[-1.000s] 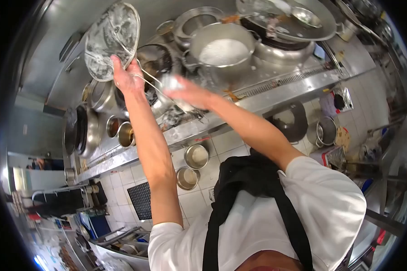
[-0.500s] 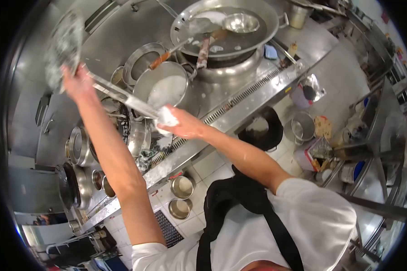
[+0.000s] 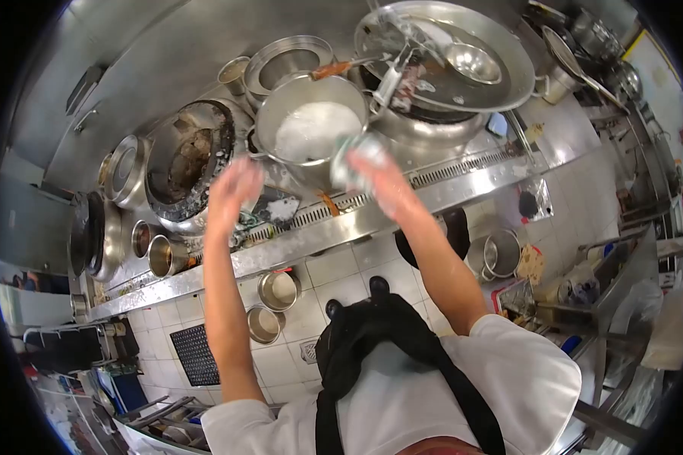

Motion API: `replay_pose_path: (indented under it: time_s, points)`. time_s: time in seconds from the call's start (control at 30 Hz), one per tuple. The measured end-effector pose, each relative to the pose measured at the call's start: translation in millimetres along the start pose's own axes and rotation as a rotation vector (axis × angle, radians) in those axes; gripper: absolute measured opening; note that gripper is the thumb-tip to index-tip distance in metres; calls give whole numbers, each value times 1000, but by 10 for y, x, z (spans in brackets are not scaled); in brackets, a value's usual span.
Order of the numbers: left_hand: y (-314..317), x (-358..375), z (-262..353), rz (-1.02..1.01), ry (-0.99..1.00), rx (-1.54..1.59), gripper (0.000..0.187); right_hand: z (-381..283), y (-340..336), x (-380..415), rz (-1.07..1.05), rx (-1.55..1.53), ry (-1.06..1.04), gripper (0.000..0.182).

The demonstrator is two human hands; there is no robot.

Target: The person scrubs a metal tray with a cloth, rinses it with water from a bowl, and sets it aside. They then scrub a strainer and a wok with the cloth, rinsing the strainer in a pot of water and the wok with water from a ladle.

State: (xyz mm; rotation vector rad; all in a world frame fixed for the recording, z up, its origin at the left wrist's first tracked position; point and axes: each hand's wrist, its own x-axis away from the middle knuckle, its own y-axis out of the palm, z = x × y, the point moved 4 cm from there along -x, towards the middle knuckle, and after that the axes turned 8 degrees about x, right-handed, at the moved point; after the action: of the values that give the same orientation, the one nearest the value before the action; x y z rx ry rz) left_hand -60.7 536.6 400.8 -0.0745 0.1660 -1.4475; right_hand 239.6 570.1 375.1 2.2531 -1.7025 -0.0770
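My left hand (image 3: 237,191), smeared by motion, hangs left of a two-handled steel pot (image 3: 262,114); I see no tool in it, and its fingers are too blurred to read. Around a soapy white and green cloth (image 3: 347,165), my right hand (image 3: 379,176) is closed at the pot's right front edge. White foamy liquid (image 3: 317,130) fills part of the pot. Up and to the right, a skimmer's metal handle (image 3: 389,83) leans over a wide wok (image 3: 527,72), which holds water, a ladle (image 3: 474,64) and other utensils.
An uncovered burner (image 3: 186,155) is left of the pot. Behind the pot stands a round steel pan (image 3: 288,47). A slotted drain (image 3: 455,168) runs along the counter's front. Small pots (image 3: 279,290), a black mat (image 3: 193,355) and a large pot (image 3: 501,254) are on the floor.
The skimmer has left my hands and rests by the wok. My left hand has come down and right; my right hand has moved right with the cloth. The view has shifted, showing the burner.
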Motion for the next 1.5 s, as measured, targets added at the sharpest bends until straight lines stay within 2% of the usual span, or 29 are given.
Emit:
replay_pose_path:
  time_s: [0.03,0.1,0.13,0.17,0.23,0.27,0.3,0.37,0.4,0.43,0.5,0.57,0.6,0.63,0.67,0.73,0.77,0.8,0.9,0.93,0.97,1.0,1.07,1.1,1.13,1.2,1.33,1.4,1.5]
  points:
    - [-316,369,-445,65,-187,-11,42,148,128,14,-158,154,1,54]
    - [-881,1421,-1558,442,-307,194,40,244,257,-152,-123,469,-169,64]
    - [-1158,2104,-2178,580,-342,247,34,0,362,-203,-119,463,-170,65]
    - [-1318,2786,-2557,704,-509,265,27,-244,451,-365,-121,457,-159,66]
    - [-1576,4320,-3364,850,-685,319,19,-240,572,-970,95,829,-413,66]
    - [-1580,5016,-3619,828,-839,108,12,-167,696,-1261,-51,1052,-308,70]
    - [-1408,5557,-3557,946,-916,183,16,-99,781,-1530,-201,1272,-208,74]
    - [-1120,6473,-3487,751,-1240,-53,23,565,672,-2194,-440,1875,-151,71]
    - [-886,6932,-3545,1104,-1118,391,17,682,712,-2198,-778,2097,49,67]
    - [-757,7132,-3464,1180,-1108,424,17,1333,186,-2847,-595,1999,-46,64]
    - [-466,7513,-3293,1253,-1395,376,11,1426,276,-3010,-542,1995,-9,58]
    - [-222,7859,-3388,1383,-1341,595,9,1423,134,-3039,-478,1860,77,54]
    - [-138,7987,-3425,1444,-1278,774,10,1392,-57,-2965,-475,1718,142,53]
    - [-122,8018,-3378,1488,-1266,796,10,1544,-486,-3268,-572,1512,352,44]
    - [-100,8089,-3427,1551,-1237,824,13,1087,49,-2443,-400,1084,519,30]
    - [-330,8199,-3377,1560,-1171,846,21,852,-248,-2495,-293,828,470,33]
    - [-499,8239,-3528,1513,-1117,854,25,680,51,-2246,-311,599,516,35]
    - [-854,8201,-3751,1388,-884,408,26,500,310,-2054,-256,553,236,38]
    - [-1869,7661,-4021,1523,-698,651,35,162,1186,-1487,-110,619,-137,40]
    - [-2279,7387,-4079,1499,-586,718,37,280,1532,-1347,-88,598,-136,42]
    - [-2662,6943,-3974,1465,-680,482,35,399,1848,-1287,-64,579,-132,44]
    - [-2972,6445,-3780,1452,-655,538,37,731,2067,-1389,-114,508,-143,46]
    - [-3481,5527,-3348,1236,-577,552,39,1445,2794,-1433,-192,428,-85,49]
    - [-3695,5153,-3165,1103,-563,524,39,1631,3400,-1251,-341,521,-14,52]
    - [-3957,4964,-3169,1090,-573,509,39,2018,3762,-1269,-403,488,-4,54]
    - [-4277,4696,-3099,868,-490,290,39,2494,4415,-1170,-424,562,119,53]
    - [-5101,5104,-3048,953,-559,246,37,2711,5560,-1152,-504,584,16,55]
    - [-5434,5615,-3165,1086,-602,303,38,2639,5989,-1197,-585,592,-185,57]
    - [-5806,6526,-3456,1187,-626,388,43,2525,6280,-1269,-491,712,-387,55]
